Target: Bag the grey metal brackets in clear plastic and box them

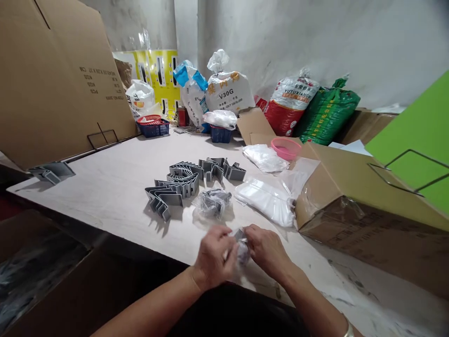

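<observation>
My left hand (215, 252) and my right hand (266, 248) meet near the table's front edge, both gripping a small clear plastic bag (242, 247) with a grey metal piece inside. Just beyond them lies another bagged grey metal piece (212, 203). Further back, bent grey metal brackets (173, 192) stand in a winding, overlapping row on the pale tabletop (105, 192). Loose white plastic bags (264, 203) lie to the right of my right hand.
A large cardboard box (365, 201) lies along the right side, and a flattened carton (59, 75) stands at back left. Two more brackets (52, 172) sit at the left edge. Blue baskets (153, 127), a pink bowl (286, 148) and filled sacks (289, 105) crowd the back.
</observation>
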### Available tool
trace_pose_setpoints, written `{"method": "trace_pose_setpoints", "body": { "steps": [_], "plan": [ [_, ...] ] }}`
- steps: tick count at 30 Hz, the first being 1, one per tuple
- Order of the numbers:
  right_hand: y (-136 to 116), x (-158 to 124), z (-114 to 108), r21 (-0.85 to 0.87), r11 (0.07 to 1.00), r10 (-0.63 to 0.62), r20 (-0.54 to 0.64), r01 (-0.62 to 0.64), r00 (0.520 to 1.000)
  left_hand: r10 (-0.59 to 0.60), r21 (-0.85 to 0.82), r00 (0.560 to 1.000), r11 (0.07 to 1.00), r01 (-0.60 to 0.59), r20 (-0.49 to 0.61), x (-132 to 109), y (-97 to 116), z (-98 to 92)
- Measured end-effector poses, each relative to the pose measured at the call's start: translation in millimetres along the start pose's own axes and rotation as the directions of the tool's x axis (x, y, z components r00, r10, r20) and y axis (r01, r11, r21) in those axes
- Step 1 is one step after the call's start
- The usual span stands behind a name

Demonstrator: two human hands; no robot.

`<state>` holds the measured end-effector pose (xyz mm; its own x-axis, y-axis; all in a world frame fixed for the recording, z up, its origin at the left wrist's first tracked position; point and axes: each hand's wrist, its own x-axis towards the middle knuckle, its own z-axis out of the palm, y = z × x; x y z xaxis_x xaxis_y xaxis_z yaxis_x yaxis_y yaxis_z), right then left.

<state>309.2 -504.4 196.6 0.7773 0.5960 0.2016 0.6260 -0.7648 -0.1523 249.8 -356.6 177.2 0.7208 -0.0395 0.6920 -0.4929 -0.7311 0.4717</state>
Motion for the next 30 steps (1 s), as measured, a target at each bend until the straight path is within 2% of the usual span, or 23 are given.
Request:
{"method": "trace_pose_setpoints", "body": {
  "steps": [1, 2, 3, 4, 5, 7, 8, 10, 12, 13, 15, 17, 19, 21, 26, 28, 30],
  "plan": [
    [4.4, 0.4, 2.7, 0.101, 0.994, 0.040, -0.067, -0.033, 0.997, -0.083, 0.014, 0.990, 0.996, 0.085, -0.114, 8.4, -8.8, -4.1],
    [8.6, 1.1, 5.7, 0.208, 0.975, 0.108, -0.153, -0.075, 0.982, -0.169, 0.035, 0.962, 0.983, 0.180, -0.215, 18.0, -19.1, -8.0],
    [12.2, 2.8, 8.8, 0.312, 0.942, 0.204, -0.246, -0.122, 0.948, -0.235, 0.045, 0.936, 0.966, 0.255, -0.264, 28.3, -30.2, -11.4],
    [14.7, 5.8, 11.7, 0.407, 0.899, 0.311, -0.329, -0.164, 0.891, -0.297, 0.046, 0.917, 0.946, 0.320, -0.266, 38.6, -41.6, -14.1],
    [15.7, 10.6, 14.5, 0.489, 0.850, 0.414, -0.393, -0.195, 0.821, -0.368, 0.040, 0.896, 0.921, 0.389, -0.247, 48.4, -52.8, -15.9],
    [13.3, 25.4, 20.3, 0.604, 0.770, 0.552, -0.466, -0.208, 0.692, -0.499, 0.001, 0.855, 0.863, 0.505, -0.143, 64.4, -72.1, -17.0],
    [10.1, 34.7, 24.0, 0.634, 0.749, 0.582, -0.490, -0.193, 0.648, -0.549, -0.017, 0.832, 0.836, 0.549, -0.081, 70.2, -79.9, -16.4],
    [1.7, 54.6, 33.5, 0.632, 0.759, 0.578, -0.543, -0.157, 0.609, -0.603, -0.040, 0.798, 0.797, 0.603, 0.022, 77.6, -91.7, -13.8],
    [-7.1, 71.2, 45.8, 0.561, 0.816, 0.513, -0.590, -0.141, 0.623, -0.619, -0.051, 0.782, 0.780, 0.623, 0.072, 80.6, -99.7, -10.9],
    [-10.7, 76.8, 52.1, 0.513, 0.846, 0.471, -0.594, -0.144, 0.653, -0.623, -0.057, 0.778, 0.777, 0.627, 0.082, 80.9, -102.6, -9.9],
    [-15.1, 81.4, 62.3, 0.413, 0.898, 0.374, -0.533, -0.152, 0.759, -0.631, -0.073, 0.771, 0.768, 0.636, 0.087, 80.1, -106.5, -9.4],
    [-15.0, 78.3, 67.0, 0.318, 0.937, 0.268, -0.396, -0.143, 0.878, -0.637, -0.090, 0.766, 0.761, 0.643, 0.089, 77.4, -107.3, -11.0],
    [-11.3, 71.4, 66.4, 0.259, 0.960, 0.176, -0.256, -0.108, 0.950, -0.641, -0.106, 0.761, 0.754, 0.649, 0.101, 72.5, -104.9, -13.6],
    [-7.5, 64.3, 63.4, 0.276, 0.960, 0.102, -0.195, -0.045, 0.976, -0.637, -0.120, 0.762, 0.752, 0.648, 0.117, 65.7, -99.6, -15.8],
    [-14.4, 52.9, 61.7, 0.399, 0.893, -0.123, -0.227, 0.208, 0.966, -0.663, -0.156, 0.744, 0.729, 0.666, 0.079, 51.2, -86.4, -19.9],
    [-22.0, 51.7, 62.8, 0.375, 0.896, -0.179, -0.180, 0.236, 0.967, -0.675, -0.206, 0.727, 0.699, 0.685, 0.128, 52.6, -84.7, -21.0],
    [-28.1, 52.4, 61.4, 0.337, 0.919, -0.175, -0.115, 0.204, 0.978, -0.666, -0.241, 0.718, 0.677, 0.696, 0.201, 58.6, -84.8, -20.4]
  ]
}}
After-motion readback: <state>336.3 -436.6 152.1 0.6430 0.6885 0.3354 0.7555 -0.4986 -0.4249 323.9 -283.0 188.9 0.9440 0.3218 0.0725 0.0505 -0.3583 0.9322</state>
